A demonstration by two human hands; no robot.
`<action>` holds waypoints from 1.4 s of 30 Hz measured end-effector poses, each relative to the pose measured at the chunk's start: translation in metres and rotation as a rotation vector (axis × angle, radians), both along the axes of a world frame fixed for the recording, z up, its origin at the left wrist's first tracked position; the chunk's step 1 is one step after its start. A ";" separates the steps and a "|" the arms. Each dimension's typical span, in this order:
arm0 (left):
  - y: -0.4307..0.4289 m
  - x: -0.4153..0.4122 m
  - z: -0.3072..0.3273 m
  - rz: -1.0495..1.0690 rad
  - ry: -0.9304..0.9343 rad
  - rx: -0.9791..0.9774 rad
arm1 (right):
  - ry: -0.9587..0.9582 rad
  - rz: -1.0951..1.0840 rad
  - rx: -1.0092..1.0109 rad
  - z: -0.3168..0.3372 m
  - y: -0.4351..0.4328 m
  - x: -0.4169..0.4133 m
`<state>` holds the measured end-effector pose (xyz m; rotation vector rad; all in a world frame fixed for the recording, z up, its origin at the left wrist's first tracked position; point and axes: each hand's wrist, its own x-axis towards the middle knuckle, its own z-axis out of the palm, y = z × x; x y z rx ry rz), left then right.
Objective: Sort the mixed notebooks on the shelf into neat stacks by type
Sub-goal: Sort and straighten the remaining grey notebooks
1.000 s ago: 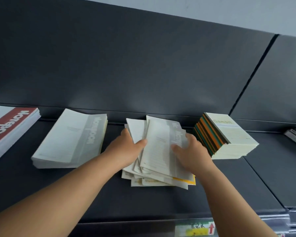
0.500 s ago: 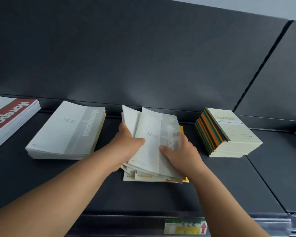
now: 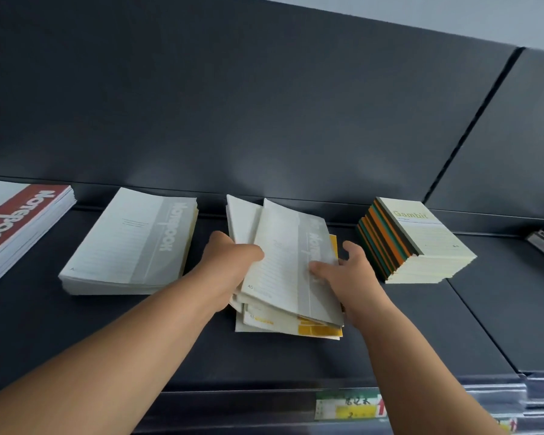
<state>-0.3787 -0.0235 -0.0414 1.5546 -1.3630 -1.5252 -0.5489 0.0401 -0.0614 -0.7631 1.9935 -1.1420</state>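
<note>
Lifted higher than before, the top notebooks [image 3: 283, 268] tilt off the mixed pile [image 3: 274, 323], left grip [image 3: 230, 265] curled round their left edge, right grip [image 3: 346, 277] pinching the right edge. Pile lies mid-shelf [image 3: 296, 359], between grey stack [image 3: 132, 243] left and Gambit stack [image 3: 421, 240] right.

A: Bright enough?
B: Yes, soft and even; a pale sheen sits on the dark back panel [image 3: 264, 136], shadows beneath the notebooks [image 3: 280, 277] are faint.
A: Sharp?
B: Mostly; wide-angle bending at edges, price label [image 3: 349, 406] blurry.
</note>
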 end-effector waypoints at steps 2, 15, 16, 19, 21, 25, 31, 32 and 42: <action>0.000 0.001 -0.002 -0.049 -0.067 0.036 | 0.027 0.004 0.043 0.004 -0.001 0.004; -0.004 0.005 -0.013 -0.063 0.009 0.016 | -0.282 -0.102 0.039 0.004 -0.006 -0.007; -0.003 0.006 -0.013 -0.051 0.026 0.027 | -0.329 -0.084 0.046 0.008 -0.007 -0.010; 0.001 0.003 -0.012 -0.015 0.055 0.041 | -0.368 0.002 0.109 0.012 -0.009 -0.020; 0.005 -0.003 -0.011 0.015 0.082 0.032 | -0.346 0.064 0.123 0.010 -0.009 -0.024; 0.007 -0.005 -0.013 0.038 0.121 0.011 | -0.308 0.114 0.041 0.004 -0.012 -0.027; 0.006 -0.004 -0.009 0.052 0.222 0.009 | -0.372 0.161 -0.085 0.004 -0.008 -0.031; 0.007 -0.005 -0.009 0.056 0.230 0.009 | -0.381 0.166 -0.094 0.003 -0.008 -0.031; 0.016 -0.010 -0.004 0.045 0.266 -0.341 | -0.410 0.239 -0.381 0.006 -0.001 -0.041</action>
